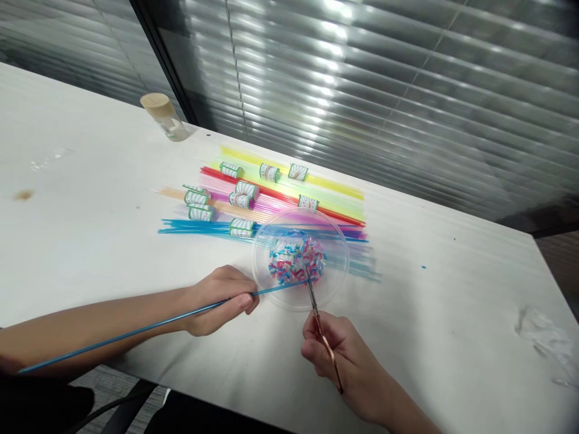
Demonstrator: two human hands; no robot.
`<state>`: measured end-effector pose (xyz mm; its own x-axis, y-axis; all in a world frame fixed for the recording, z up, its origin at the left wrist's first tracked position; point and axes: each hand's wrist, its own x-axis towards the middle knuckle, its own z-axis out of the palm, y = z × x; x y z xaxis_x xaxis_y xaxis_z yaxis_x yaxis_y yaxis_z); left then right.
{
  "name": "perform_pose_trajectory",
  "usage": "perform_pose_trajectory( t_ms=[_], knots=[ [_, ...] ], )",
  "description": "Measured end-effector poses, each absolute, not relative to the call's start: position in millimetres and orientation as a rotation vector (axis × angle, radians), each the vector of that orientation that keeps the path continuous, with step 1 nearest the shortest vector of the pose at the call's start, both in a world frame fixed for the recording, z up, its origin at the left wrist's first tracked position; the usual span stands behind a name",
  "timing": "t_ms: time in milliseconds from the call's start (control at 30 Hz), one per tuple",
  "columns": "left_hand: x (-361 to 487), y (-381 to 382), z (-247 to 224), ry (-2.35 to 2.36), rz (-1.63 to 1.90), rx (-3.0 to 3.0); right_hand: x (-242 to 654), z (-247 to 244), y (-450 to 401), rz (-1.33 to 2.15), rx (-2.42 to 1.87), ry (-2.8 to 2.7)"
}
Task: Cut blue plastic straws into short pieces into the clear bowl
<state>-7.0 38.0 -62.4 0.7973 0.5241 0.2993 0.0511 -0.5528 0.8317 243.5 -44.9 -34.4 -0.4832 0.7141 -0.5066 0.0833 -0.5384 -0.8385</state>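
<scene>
A long, thin blue plastic straw is pinched in my left hand, its back end running along my forearm. The straw's front end reaches over a clear plastic bowl. Inside the bowl lies a heap of short cut pieces in blue, pink, red and white. My right hand grips a pair of copper-handled scissors, blades pointing into the bowl. The blade tips meet the straw's end above the heap; whether the blades are parted is too small to tell.
Behind the bowl lie bundles of long straws in yellow, red, purple and blue, several wrapped with paper labels. A jar with a beige lid stands at the back left. Crumpled clear plastic lies at right. Blinds hang behind the table.
</scene>
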Motion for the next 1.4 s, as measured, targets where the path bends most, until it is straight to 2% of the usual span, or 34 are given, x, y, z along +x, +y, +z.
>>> perform_pose_trajectory(
  t_ms=[267,733,1033,1400],
  knots=[
    [-7,37,-63,0.455,0.672,2.049,244,-39,-45,1.992,-1.323,-1.237],
    [-8,39,-63,0.389,0.592,2.074,243,-41,-44,2.001,-1.311,-1.184],
    [-6,37,-64,0.473,0.711,2.024,247,-32,-45,2.018,-1.331,-1.281],
    [-5,37,-65,0.432,0.621,2.094,236,-31,-41,2.065,-1.321,-1.212]
  ],
)
